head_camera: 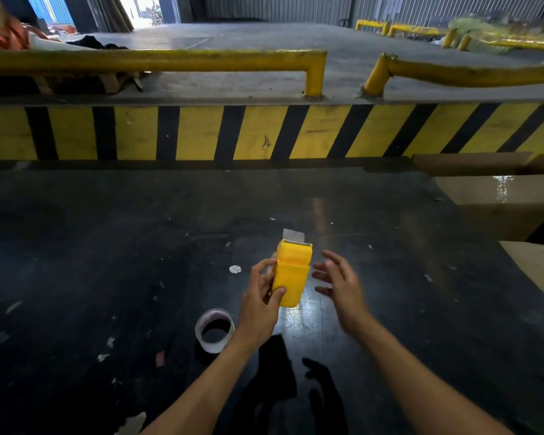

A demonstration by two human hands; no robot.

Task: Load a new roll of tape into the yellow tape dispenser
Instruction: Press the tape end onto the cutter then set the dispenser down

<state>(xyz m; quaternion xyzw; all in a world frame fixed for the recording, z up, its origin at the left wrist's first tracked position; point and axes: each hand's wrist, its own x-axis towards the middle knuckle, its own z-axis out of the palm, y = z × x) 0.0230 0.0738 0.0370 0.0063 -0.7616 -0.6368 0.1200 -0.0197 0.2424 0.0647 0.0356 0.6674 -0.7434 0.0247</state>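
Note:
My left hand grips the yellow tape dispenser by its left side, holding it above the dark table. A short strip of tape sticks out past the toothed blade at the dispenser's far end. My right hand hovers just right of the dispenser with fingers spread, not touching it. A roll of clear tape lies flat on the table, just left of my left wrist.
Cardboard boxes stand along the table's right edge. A yellow-and-black striped wall with yellow guard rails above it runs behind the table. Scraps of tape and paper litter the table surface.

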